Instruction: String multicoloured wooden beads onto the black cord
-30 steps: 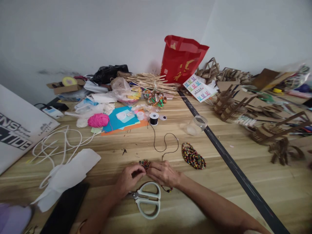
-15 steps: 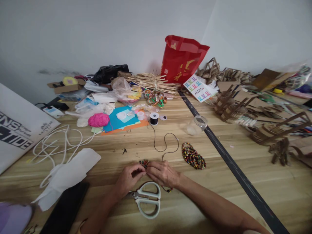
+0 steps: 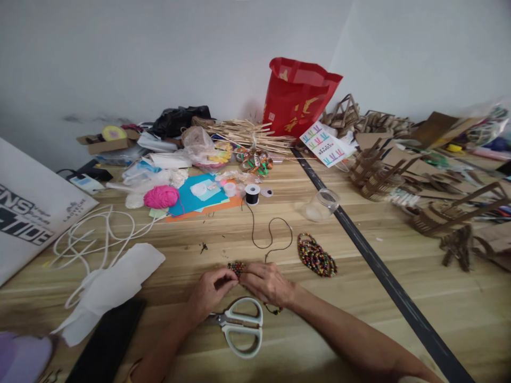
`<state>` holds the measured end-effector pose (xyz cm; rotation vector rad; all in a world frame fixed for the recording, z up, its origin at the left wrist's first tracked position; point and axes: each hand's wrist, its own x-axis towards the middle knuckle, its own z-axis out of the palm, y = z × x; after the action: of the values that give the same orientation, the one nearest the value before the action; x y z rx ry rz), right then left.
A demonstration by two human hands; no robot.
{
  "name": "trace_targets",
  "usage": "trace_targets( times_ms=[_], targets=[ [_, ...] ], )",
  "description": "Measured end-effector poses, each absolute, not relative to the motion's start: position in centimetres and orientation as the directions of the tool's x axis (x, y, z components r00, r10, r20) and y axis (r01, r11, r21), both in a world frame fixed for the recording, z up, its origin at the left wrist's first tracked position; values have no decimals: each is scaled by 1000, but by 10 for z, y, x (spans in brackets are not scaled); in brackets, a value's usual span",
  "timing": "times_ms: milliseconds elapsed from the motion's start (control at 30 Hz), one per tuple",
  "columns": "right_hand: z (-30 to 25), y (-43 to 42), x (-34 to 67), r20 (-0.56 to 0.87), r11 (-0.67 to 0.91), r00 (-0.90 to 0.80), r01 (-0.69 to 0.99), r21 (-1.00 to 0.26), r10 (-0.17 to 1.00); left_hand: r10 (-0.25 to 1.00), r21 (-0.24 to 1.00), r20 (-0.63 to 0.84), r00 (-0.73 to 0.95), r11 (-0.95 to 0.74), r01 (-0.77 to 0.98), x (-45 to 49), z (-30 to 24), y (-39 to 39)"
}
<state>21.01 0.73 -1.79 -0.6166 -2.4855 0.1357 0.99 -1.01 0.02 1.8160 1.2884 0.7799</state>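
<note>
My left hand (image 3: 213,290) is closed in a pinch, thumb against forefinger, and its fingertips meet those of my right hand (image 3: 269,284). What the left fingertips hold is too small to make out. The right fingers are curled closed; a beaded cord (image 3: 274,309) comes out beneath them, its other part hidden. Just beyond the fingertips lies a cluster of small multicoloured beads (image 3: 236,267). White-handled scissors (image 3: 242,325) rest on the table below the hands, with the blades partly hidden by the left wrist. Black cord (image 3: 272,229) winds from a spool (image 3: 252,194) toward the right hand.
Right of my hands lies a pile of beaded bracelets (image 3: 316,256), with a clear jar (image 3: 322,205) behind it. Pink yarn (image 3: 162,197), white cable (image 3: 107,234) and crumpled white paper (image 3: 115,290) are on the left. Woven baskets (image 3: 377,178) and a red bag (image 3: 297,98) stand farther back.
</note>
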Motion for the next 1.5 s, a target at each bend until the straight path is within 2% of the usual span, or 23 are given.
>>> trace_targets(
  times_ms=[167,367,500,667,1133,1300,1500],
  targets=[
    [-18,8,213,533,855,-672,450,-257,514,966,855,72,249,-188,483,3,-1,-7],
    [-21,11,213,578,804,-563,470,-365,591,980,835,108,168,-181,520,-10,3,1],
    [-20,13,213,569,775,-527,458,-436,631,976,811,78,203,-180,556,-15,6,4],
    [-16,14,213,561,754,-504,433,-493,657,954,736,105,280,-264,623,-16,4,3],
    [-15,14,213,548,730,-486,389,-562,681,944,610,45,328,-286,739,-12,4,1],
    [-16,14,213,538,724,-493,370,-582,684,948,612,42,315,-273,742,-12,4,0],
    [-20,16,213,545,732,-507,312,-606,667,957,707,9,291,-211,675,-18,1,4]
  ],
)
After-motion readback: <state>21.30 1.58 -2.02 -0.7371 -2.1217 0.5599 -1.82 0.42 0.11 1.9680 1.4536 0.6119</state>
